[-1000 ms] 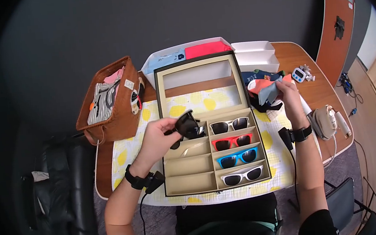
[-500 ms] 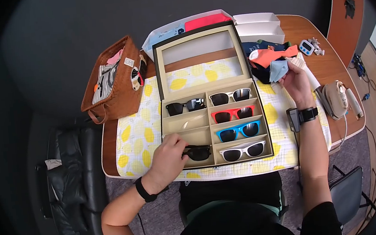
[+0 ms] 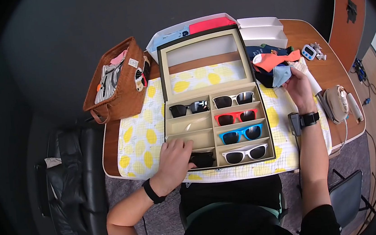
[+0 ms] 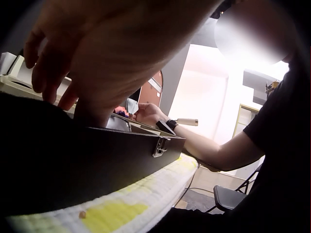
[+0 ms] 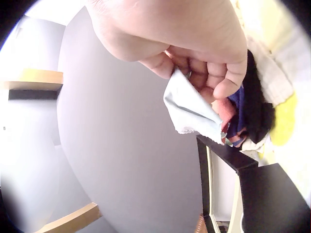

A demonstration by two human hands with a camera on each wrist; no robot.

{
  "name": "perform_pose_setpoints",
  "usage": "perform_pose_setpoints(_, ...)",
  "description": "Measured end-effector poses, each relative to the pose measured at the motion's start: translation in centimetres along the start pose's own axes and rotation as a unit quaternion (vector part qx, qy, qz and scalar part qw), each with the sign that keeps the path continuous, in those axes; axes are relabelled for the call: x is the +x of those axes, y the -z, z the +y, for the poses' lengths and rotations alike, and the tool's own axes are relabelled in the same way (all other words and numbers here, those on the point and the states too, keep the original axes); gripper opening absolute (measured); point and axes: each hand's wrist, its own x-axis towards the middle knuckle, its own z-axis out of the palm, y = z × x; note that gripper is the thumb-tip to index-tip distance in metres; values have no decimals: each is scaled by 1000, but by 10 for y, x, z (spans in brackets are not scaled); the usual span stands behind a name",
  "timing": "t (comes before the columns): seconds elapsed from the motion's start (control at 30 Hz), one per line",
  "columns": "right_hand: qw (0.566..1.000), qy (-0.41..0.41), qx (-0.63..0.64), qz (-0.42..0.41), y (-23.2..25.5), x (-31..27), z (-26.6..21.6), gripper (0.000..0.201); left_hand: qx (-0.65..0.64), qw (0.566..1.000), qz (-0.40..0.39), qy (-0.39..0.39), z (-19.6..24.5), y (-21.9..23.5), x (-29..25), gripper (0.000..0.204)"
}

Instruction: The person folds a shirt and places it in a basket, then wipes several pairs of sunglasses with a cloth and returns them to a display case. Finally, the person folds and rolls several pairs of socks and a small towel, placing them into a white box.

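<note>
A black-rimmed display box (image 3: 189, 132) with a windowed lid stands with its lid raised. My left hand (image 3: 172, 162) is over its lower left corner, the thumb beside black sunglasses (image 3: 203, 160) in the bottom left compartment; the fingers are spread apart from the thumb and hide part of the frame. In the left wrist view the fingers hang loosely above the box's front wall (image 4: 121, 150). My right hand (image 3: 300, 89) pinches a small light blue cloth (image 3: 281, 76) with a zigzag edge, beside a pile of socks.
Black (image 3: 189, 108), cream (image 3: 233, 100), red (image 3: 236, 117), blue (image 3: 241, 134) and white sunglasses (image 3: 245, 154) lie in other compartments. An orange sock (image 3: 275, 60) tops the pile. A brown basket (image 3: 125, 98) of clothes stands left, white boxes (image 3: 261, 32) behind, a timer (image 3: 309, 52) at right.
My left hand lowered the black sunglasses into the bottom left compartment, and its fingers have since spread from the thumb. My right hand keeps the cloth, drawn slightly toward me from the pile.
</note>
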Motion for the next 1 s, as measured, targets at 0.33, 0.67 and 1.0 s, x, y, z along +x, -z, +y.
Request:
perform_pose_setpoints(0.33, 999, -29, -25, 15, 0, -3, -1, 26, -161, 985, -57, 34, -46, 28, 55, 30)
perform_pose_setpoints(0.67, 996, -73, -55, -18, -4, -10, 4, 18, -24, 999, 30, 4, -89, -27, 137, 17)
perform_pose_setpoints(1.0, 989, -29, -135, -52, -16, -9, 7, 9, -201, 965, 166, 37, -91, 27, 141, 12)
